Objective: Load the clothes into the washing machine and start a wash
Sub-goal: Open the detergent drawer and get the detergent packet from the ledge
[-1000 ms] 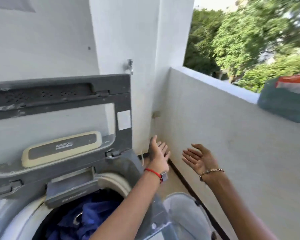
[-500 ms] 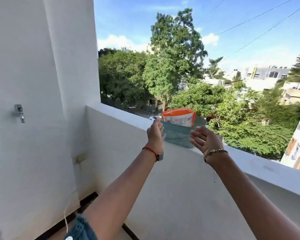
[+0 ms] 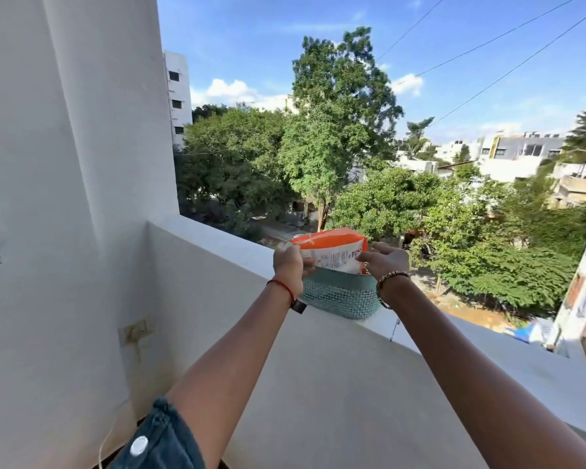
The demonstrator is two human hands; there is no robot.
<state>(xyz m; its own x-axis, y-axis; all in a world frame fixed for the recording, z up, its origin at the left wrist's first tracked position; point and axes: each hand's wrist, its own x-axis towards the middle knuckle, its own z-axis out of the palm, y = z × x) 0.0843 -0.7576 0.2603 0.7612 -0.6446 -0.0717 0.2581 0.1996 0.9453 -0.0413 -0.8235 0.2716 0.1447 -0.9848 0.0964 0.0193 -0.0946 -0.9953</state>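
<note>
Packet between left hand, right hand.

Head camera faces outward over the parapet

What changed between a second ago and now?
Both hands, open and empty before, reached forward to the ledge. The left hand now grips the left edge of the orange-and-white packet; the right hand touches its right side, grip hidden. Unchanged: the teal basket sits on the ledge, packet still inside.
</note>
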